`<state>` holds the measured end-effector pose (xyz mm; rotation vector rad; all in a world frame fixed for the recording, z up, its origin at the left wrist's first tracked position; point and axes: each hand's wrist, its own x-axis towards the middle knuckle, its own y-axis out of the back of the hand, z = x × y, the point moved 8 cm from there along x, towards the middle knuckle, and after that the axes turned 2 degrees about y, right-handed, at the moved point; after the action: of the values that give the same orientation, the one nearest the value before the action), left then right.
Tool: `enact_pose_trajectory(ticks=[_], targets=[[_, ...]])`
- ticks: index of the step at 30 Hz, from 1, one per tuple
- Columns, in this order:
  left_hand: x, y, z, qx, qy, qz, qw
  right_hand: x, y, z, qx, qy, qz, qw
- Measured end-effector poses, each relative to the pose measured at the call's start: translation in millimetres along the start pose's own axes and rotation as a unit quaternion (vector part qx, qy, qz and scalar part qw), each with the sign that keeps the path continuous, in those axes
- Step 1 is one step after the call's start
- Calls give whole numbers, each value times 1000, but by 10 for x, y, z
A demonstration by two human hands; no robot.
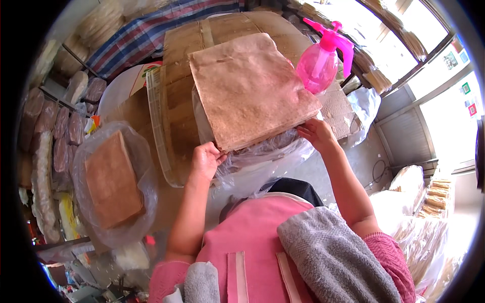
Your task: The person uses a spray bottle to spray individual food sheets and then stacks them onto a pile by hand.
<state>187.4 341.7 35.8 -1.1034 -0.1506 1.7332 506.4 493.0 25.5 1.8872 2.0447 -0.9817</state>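
Observation:
A stack of thin, reddish-brown square sheets (252, 91) lies in front of me on clear plastic film (268, 161), its top sheet slightly wrinkled. At its near left corner, the fingers of my left hand (206, 159) are closed on the edge. My right hand (319, 134) pinches the near right corner, its thumb and fingertips partly hidden by the sheets. How many sheets each hand grips cannot be made out. Just beyond the stack's right side stands a pink transparent spray bottle (317, 66) with a pump top.
Cardboard (235, 25) covers the work surface, with a clear plastic tray rim (157, 136) left of the stack. A second brown stack (115, 179) lies in plastic farther left. Shelves of wrapped bundles (60, 121) line the left; bagged bundles (434, 202) stand at right.

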Motion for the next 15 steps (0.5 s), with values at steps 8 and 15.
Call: enact_pose_trajectory(ticks=[8, 15], targets=[[-226, -301, 239, 0, 1, -39, 999, -18, 56, 29, 130, -78, 20, 988], [64, -165, 194, 165, 12, 64, 984, 29, 74, 59, 90, -81, 23, 992]])
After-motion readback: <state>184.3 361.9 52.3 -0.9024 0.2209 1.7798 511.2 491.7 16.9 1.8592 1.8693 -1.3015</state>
